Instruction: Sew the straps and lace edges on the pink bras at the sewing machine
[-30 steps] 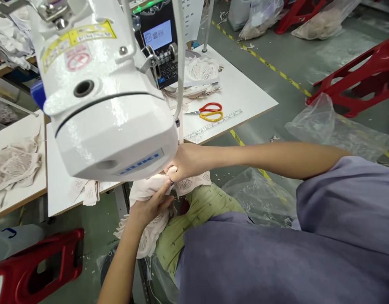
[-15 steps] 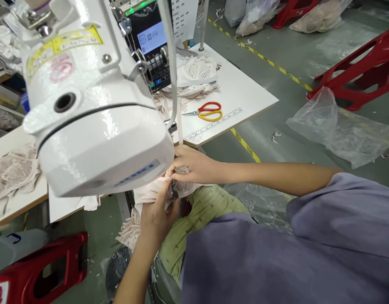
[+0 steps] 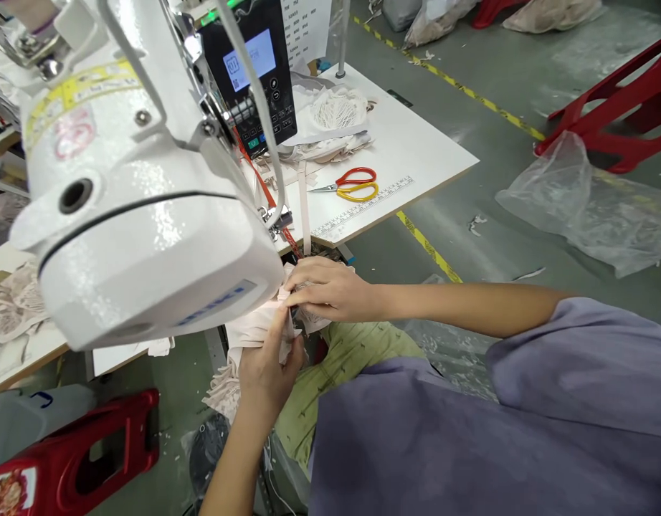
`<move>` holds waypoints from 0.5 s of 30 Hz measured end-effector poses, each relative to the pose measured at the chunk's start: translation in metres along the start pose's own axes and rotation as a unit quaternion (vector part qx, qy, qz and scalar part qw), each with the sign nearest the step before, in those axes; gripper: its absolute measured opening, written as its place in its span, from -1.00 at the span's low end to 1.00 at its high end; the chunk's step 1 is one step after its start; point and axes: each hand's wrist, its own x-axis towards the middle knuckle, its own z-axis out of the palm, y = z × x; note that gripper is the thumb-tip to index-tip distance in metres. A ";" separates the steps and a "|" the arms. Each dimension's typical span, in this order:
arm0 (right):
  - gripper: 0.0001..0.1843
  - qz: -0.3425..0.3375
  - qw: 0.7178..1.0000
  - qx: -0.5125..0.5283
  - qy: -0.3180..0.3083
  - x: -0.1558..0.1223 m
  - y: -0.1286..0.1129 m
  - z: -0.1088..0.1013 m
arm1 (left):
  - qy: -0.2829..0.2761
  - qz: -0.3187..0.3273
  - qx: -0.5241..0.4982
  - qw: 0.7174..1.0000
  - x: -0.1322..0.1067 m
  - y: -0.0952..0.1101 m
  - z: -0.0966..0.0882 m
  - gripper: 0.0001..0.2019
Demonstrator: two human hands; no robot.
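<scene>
Both hands work a pale pink lace garment piece just below the head of a white sewing machine. My right hand lies flat over the top of the fabric with fingers pinching it near the machine. From below, my left hand grips the same fabric, thumb and fingers closed on its edge. More of the lace hangs down past my left wrist. The needle area is hidden behind the machine head.
Red and yellow scissors and a ruler strip lie on the white table. Lace pieces are stacked by the control panel. Red stools and plastic bags stand on the floor.
The view has shifted, so the machine head sits further left. My right hand has flattened over the fabric and my left hand has closed higher on its edge.
</scene>
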 end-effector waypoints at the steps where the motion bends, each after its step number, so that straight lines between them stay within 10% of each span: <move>1: -0.75 -0.027 0.999 -0.022 0.005 -0.001 0.002 0.001 | -0.008 0.005 -0.002 1.000 0.000 -0.002 -0.003 -0.42; 9: -0.78 -0.026 0.996 -0.082 -0.013 0.002 0.001 -0.003 | -0.097 0.084 0.041 0.991 0.008 -0.024 -0.024 -0.42; 12: -0.75 0.109 0.991 0.061 -0.042 -0.006 -0.003 0.000 | -0.081 0.066 0.067 0.992 0.010 -0.019 -0.021 -0.45; 15: -0.60 0.280 0.923 0.260 -0.036 -0.009 0.002 0.012 | -0.069 0.050 0.067 0.994 0.010 -0.008 -0.017 -0.48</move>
